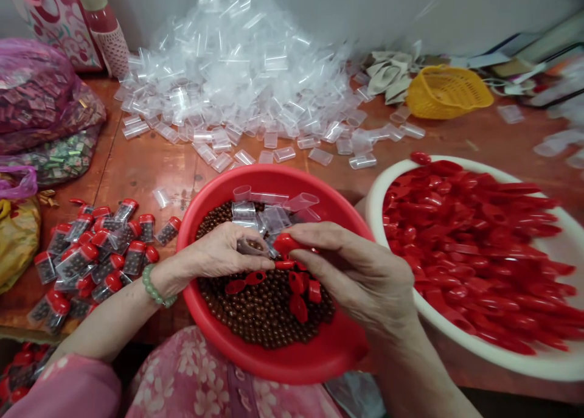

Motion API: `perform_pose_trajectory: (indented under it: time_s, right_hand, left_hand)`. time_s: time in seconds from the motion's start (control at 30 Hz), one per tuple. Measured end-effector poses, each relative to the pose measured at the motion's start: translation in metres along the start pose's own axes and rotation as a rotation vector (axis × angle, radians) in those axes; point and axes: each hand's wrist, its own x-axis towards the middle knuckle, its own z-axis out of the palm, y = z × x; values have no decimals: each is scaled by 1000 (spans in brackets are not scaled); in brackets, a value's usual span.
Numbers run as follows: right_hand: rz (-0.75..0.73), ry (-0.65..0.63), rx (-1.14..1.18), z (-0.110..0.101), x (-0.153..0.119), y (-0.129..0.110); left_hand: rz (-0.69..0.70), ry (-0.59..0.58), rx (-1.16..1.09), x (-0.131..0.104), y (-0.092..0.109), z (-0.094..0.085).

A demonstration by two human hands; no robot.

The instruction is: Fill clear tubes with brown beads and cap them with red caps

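Note:
Over a red basin (274, 173), my left hand (219, 250) pinches a small clear plastic container (253, 247); what is inside it is partly hidden by the fingers. My right hand (365, 272) has a red cap (285, 243) between thumb and fingers, close against the container's open end. Whether the two touch I cannot tell. Brown balls (269, 320) cover the bottom of the basin. Several empty clear containers (274, 217) lie on them at the far side, and loose red caps (298, 305) rest below my hands.
A white basin (376, 214) heaped with red caps (460, 254) stands at the right. Filled, red-capped containers (91, 247) lie at the left. Behind are a large pile of clear containers (246, 71), a yellow basket (449, 92), a bottle (98, 19) and a purple plastic bag (36, 95).

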Motion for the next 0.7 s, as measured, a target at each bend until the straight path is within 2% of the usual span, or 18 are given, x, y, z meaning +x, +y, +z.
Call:
perform_pose_trajectory:
  time_s: [0.1, 0.27, 0.53, 0.7]
  right_hand:
    - [9, 62, 60, 17, 4, -5]
    - [1, 77, 85, 36, 5, -7]
    - [13, 124, 51, 41, 2, -5]
    - [87, 138, 47, 42, 3, -5]
  left_hand:
    - [16, -11, -101, 0, -1, 3]
    - [39, -13, -188, 0, -2, 5]
    - [34, -20, -222, -1, -2, 5]
    - [-4, 17, -169, -1, -3, 5]
